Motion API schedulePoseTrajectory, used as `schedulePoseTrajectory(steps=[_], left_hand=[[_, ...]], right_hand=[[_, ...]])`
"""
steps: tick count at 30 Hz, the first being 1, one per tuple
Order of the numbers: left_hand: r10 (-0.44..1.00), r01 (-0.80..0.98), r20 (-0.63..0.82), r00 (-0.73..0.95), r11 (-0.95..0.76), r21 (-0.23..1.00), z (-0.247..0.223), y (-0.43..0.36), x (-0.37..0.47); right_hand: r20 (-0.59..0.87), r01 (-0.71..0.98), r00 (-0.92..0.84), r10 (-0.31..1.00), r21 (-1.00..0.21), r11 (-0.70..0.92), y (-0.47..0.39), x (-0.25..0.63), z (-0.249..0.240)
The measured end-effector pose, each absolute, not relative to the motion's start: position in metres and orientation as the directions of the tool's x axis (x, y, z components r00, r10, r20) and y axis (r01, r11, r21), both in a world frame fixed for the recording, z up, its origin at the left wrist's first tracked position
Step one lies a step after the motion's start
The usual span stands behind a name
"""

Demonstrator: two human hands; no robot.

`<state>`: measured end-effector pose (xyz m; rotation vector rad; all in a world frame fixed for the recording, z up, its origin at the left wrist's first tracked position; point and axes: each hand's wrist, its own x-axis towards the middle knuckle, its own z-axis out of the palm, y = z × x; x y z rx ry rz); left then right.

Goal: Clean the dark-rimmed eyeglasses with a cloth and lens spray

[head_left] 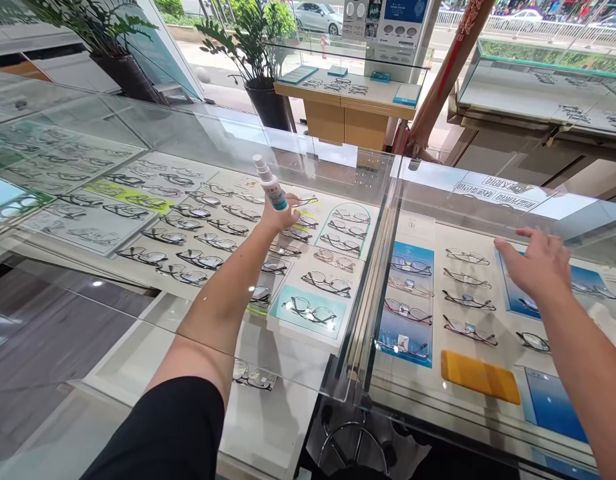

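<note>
My left hand (pixel 282 215) is closed around a small white spray bottle (pixel 271 184) with a blue-green label, tilted slightly to the left. It is over the glass top of the left display case, above rows of eyeglasses (pixel 228 227). Part of the grip is hidden behind the bottle. My right hand (pixel 538 263) is over the right case with thumb and fingers apart and nothing seen in it. Below it are a blue display card (pixel 515 293) and more eyeglasses (pixel 468 300). I cannot tell whether it touches the glass.
A metal-edged seam (pixel 371 287) divides the two glass cases. In the right case lies a yellow-orange case (pixel 481 377). Beneath is a wheeled chair base (pixel 355 443). Potted plants (pixel 261 93) and a wooden display table (pixel 348 100) stand beyond. Something white (pixel 605 323) is at the right edge.
</note>
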<state>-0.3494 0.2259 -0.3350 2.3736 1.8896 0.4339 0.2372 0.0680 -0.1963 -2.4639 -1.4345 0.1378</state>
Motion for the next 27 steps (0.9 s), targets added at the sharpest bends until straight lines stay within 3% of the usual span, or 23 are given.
schedulePoseTrajectory(steps=[3, 17, 27], left_hand=[[0.957, 0.952, 0.209, 0.202, -0.242, 0.186, -0.337, 0.233, -0.344], [0.971, 0.967, 0.128, 0.204, -0.22, 0.132, -0.349, 0.248, -0.323], [0.98, 0.97, 0.136, 0.146, -0.168, 0.175, -0.333, 0.231, -0.31]], right_hand=[[0.062, 0.836, 0.498, 0.865, -0.298, -0.46, 0.068, 0.238, -0.197], [0.066, 0.839, 0.487, 0.871, -0.312, -0.446, 0.068, 0.239, -0.199], [0.063, 0.837, 0.499, 0.864, -0.292, -0.462, 0.069, 0.238, -0.198]])
